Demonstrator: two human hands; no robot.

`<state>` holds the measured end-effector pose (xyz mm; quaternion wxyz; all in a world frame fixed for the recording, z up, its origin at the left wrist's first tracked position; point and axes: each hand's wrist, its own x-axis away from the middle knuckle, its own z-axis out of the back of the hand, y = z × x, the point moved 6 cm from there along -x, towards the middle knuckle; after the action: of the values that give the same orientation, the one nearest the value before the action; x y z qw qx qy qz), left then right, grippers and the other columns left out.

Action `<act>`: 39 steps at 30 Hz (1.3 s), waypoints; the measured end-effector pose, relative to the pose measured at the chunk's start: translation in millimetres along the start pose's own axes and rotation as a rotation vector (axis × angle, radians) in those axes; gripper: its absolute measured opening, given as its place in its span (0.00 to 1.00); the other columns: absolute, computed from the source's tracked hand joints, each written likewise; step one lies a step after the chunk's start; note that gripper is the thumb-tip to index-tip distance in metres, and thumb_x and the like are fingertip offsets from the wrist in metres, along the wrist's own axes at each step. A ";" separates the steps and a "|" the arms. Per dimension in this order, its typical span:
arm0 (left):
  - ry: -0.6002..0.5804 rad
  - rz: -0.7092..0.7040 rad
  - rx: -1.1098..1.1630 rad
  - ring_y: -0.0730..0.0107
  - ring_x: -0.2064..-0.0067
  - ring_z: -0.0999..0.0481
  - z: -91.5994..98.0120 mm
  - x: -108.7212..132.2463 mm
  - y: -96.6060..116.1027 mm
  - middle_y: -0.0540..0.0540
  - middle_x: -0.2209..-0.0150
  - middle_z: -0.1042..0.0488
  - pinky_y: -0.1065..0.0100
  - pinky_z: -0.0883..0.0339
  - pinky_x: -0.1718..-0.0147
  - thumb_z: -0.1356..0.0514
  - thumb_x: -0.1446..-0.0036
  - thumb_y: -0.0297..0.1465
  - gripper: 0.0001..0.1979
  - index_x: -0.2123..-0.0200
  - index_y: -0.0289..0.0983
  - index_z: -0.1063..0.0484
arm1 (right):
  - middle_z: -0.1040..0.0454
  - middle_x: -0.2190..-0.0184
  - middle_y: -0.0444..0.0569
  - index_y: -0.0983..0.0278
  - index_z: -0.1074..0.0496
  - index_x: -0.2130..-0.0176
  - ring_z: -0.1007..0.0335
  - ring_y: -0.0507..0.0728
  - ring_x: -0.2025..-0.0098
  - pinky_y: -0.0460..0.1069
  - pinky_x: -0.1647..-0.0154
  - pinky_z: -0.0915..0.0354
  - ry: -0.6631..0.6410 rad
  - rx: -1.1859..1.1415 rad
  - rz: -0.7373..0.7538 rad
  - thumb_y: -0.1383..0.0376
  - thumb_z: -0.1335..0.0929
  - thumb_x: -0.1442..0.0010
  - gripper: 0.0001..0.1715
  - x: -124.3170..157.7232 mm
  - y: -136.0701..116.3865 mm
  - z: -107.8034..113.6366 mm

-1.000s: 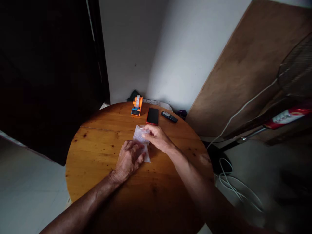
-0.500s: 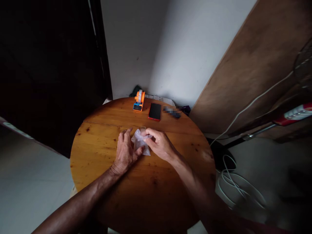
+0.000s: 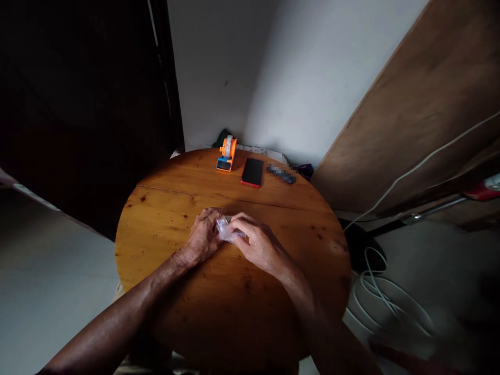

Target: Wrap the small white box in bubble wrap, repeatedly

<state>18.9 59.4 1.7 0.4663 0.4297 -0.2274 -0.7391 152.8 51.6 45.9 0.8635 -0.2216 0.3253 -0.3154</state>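
The background is filled by a pale wall (image 3: pixel 297 78), bordered on the left by a dark panel (image 3: pixel 78 104) and on the right by a brown board (image 3: pixel 422 120). In front of the wall a round wooden table (image 3: pixel 164 224) is seen, its top marked with dark knots. To the right of the table, a white cable (image 3: pixel 373 291) is spread in loose loops over the floor (image 3: pixel 445 271).

Over the middle of the tabletop, both hands are brought close together around a small piece of crumpled clear plastic (image 3: pixel 225 229). By the right hand (image 3: pixel 258 240) the plastic is pinched from the right, the thumb and bent fingers being closed on it. The left hand (image 3: pixel 203 237) is curled against the left side of the plastic, its fingers bent; whether the plastic is gripped by it cannot be told, since the fingertips are hidden.

Beyond the hands, near the far edge, a row of things is set out: an orange and blue tape dispenser (image 3: pixel 227 155) is stood on the left, a red-edged phone (image 3: pixel 252 173) is laid flat in the middle, and a long dark object (image 3: pixel 282 173), obscured by blurring, is placed on the right.
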 end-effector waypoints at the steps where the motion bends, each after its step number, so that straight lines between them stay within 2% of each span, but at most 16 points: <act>1: -0.025 -0.025 -0.003 0.56 0.53 0.27 3.0 0.3 2.6 0.40 0.56 0.26 0.54 0.34 0.52 0.39 0.47 0.30 0.05 0.65 0.39 0.31 | 0.27 0.63 0.47 0.61 0.31 0.66 0.30 0.53 0.61 0.48 0.59 0.36 -0.008 0.010 0.010 0.74 0.36 0.38 0.09 0.2 -0.5 -0.5; 6: -0.207 -0.068 -0.077 0.56 0.51 0.29 11.1 6.7 12.4 0.41 0.52 0.28 0.53 0.35 0.50 0.38 0.52 0.26 0.19 0.55 0.39 0.32 | 0.27 0.62 0.47 0.61 0.31 0.66 0.31 0.53 0.61 0.48 0.60 0.37 -0.041 0.121 0.019 0.75 0.36 0.38 0.10 1.5 -3.5 -3.4; 10: -0.157 -0.060 -0.145 0.55 0.49 0.29 8.0 8.3 7.8 0.39 0.50 0.30 0.55 0.33 0.51 0.35 0.52 0.28 0.20 0.55 0.38 0.34 | 0.26 0.62 0.47 0.61 0.31 0.66 0.31 0.54 0.60 0.48 0.58 0.37 -0.061 0.191 0.020 0.75 0.36 0.38 0.10 2.1 -4.1 -6.8; 14: -0.134 0.000 -0.077 0.66 0.62 0.27 0.4 6.5 -2.0 0.45 0.58 0.26 0.66 0.32 0.63 0.37 0.48 0.28 0.13 0.58 0.39 0.34 | 0.26 0.62 0.49 0.61 0.30 0.67 0.31 0.56 0.58 0.50 0.56 0.36 -0.049 0.196 0.038 0.75 0.36 0.38 0.10 2.0 -3.8 -8.2; 18: -0.099 0.095 0.069 0.69 0.64 0.27 3.4 5.1 -2.6 0.46 0.62 0.25 0.69 0.34 0.66 0.36 0.50 0.31 0.12 0.62 0.37 0.32 | 0.26 0.63 0.48 0.61 0.29 0.66 0.30 0.55 0.60 0.49 0.58 0.35 0.008 0.053 0.036 0.73 0.36 0.38 0.10 1.1 -3.0 -3.8; 21: -0.115 0.237 0.245 0.72 0.69 0.29 5.8 6.3 -1.7 0.49 0.68 0.27 0.72 0.36 0.70 0.35 0.51 0.32 0.12 0.63 0.35 0.31 | 0.26 0.65 0.46 0.61 0.28 0.64 0.29 0.54 0.63 0.47 0.63 0.34 0.038 -0.104 -0.075 0.69 0.34 0.38 0.06 0.5 4.3 3.0; 23: -0.139 0.318 0.324 0.72 0.69 0.30 7.5 7.2 -0.4 0.49 0.69 0.27 0.72 0.37 0.72 0.36 0.50 0.34 0.12 0.63 0.34 0.30 | 0.25 0.66 0.45 0.62 0.27 0.62 0.29 0.53 0.66 0.47 0.67 0.34 0.002 -0.201 -0.161 0.65 0.33 0.37 0.05 0.9 10.3 5.3; 26: -0.168 0.390 0.372 0.70 0.68 0.29 10.7 7.0 1.1 0.48 0.67 0.26 0.71 0.36 0.70 0.38 0.47 0.35 0.14 0.60 0.33 0.28 | 0.23 0.64 0.45 0.62 0.27 0.54 0.27 0.53 0.66 0.48 0.65 0.32 -0.123 -0.303 -0.212 0.61 0.30 0.39 0.14 2.2 13.9 3.1; 29: -0.180 0.417 0.375 0.66 0.64 0.26 12.9 6.1 -0.2 0.46 0.64 0.23 0.69 0.34 0.67 0.39 0.47 0.36 0.17 0.56 0.32 0.27 | 0.23 0.55 0.48 0.60 0.31 0.47 0.26 0.56 0.57 0.52 0.55 0.30 -0.167 -0.308 -0.176 0.64 0.26 0.46 0.28 2.4 11.1 -0.2; 32: -0.192 0.403 0.292 0.65 0.64 0.26 15.2 6.0 -2.3 0.46 0.64 0.23 0.69 0.34 0.68 0.40 0.45 0.39 0.19 0.55 0.32 0.27 | 0.24 0.50 0.49 0.59 0.31 0.48 0.27 0.57 0.52 0.53 0.50 0.32 -0.110 -0.239 -0.158 0.68 0.26 0.49 0.29 0.9 9.6 -3.1; 36: -0.189 0.337 0.123 0.64 0.66 0.27 24.8 4.2 -0.4 0.45 0.67 0.23 0.68 0.36 0.70 0.41 0.42 0.46 0.21 0.58 0.32 0.24 | 0.22 0.60 0.46 0.61 0.29 0.52 0.25 0.55 0.62 0.50 0.60 0.29 -0.103 -0.293 -0.289 0.68 0.28 0.48 0.23 0.8 21.5 -8.7; 39: -0.281 0.352 0.314 0.59 0.59 0.24 22.9 3.8 2.4 0.42 0.60 0.21 0.65 0.31 0.64 0.38 0.45 0.45 0.22 0.56 0.34 0.24 | 0.21 0.62 0.46 0.62 0.29 0.52 0.24 0.54 0.64 0.49 0.64 0.28 -0.146 -0.470 -0.408 0.66 0.27 0.48 0.22 2.7 34.5 -12.0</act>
<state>-0.1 53.4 13.9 0.4791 0.3439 -0.4728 -0.6548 159.8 71.8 16.2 0.7286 -0.4978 0.2752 -0.3816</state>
